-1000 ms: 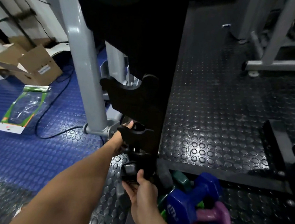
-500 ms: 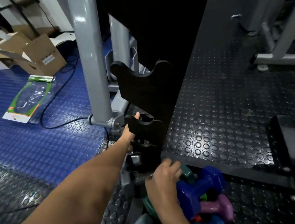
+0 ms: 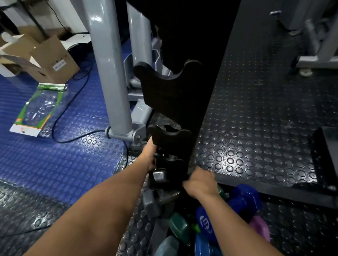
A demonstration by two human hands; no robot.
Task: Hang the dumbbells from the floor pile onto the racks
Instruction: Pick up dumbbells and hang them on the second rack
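Observation:
A black upright rack with curved cradle arms stands in the middle. A dark grey dumbbell sits low on it, and my left hand reaches in behind its lower cradles, fingers hidden. My right hand is down at the rack's right foot, fingers curled over the near end of the floor pile; what it holds is hidden. The pile holds several dumbbells: blue, green, purple, pale blue-grey and grey.
A grey machine post stands left of the rack, with a black cable on the blue mat. Cardboard boxes and a green package lie far left. A black base frame is right, more grey frames behind.
My right hand has left the grey dumbbell on the rack and moved right and down to the pile. My left hand stays behind the lower cradles. The view has tilted closer.

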